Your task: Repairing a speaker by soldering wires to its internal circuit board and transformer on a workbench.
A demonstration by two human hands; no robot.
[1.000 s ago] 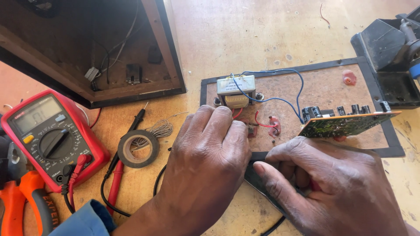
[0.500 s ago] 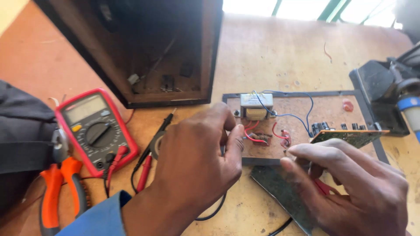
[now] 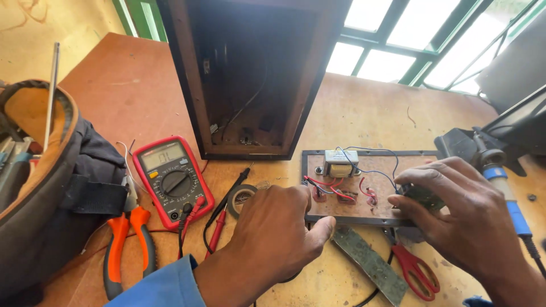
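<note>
A brown panel (image 3: pixel 364 170) with a black frame lies flat on the wooden bench, carrying a small transformer (image 3: pixel 340 163) and red and blue wires (image 3: pixel 335 190). My left hand (image 3: pixel 273 233) rests fisted at the panel's near left edge, fingers curled, with nothing visible in it. My right hand (image 3: pixel 460 213) grips a small green circuit board (image 3: pixel 424 197) at the panel's right end. A strip of greenish board (image 3: pixel 369 262) lies in front of the panel, between my hands.
An open dark wooden speaker cabinet (image 3: pixel 250 74) stands behind the panel. A red multimeter (image 3: pixel 173 179) with probes (image 3: pixel 219 222), a tape roll (image 3: pixel 242 196), orange pliers (image 3: pixel 128 244), red scissors (image 3: pixel 418 270), a soldering iron (image 3: pixel 503 187) and a tool bag (image 3: pixel 51 187) surround the hands.
The view has tilted up and back, showing the whole cabinet and the tool bag. My right hand has shifted right along the panel with the green board. My left hand has drawn back toward me.
</note>
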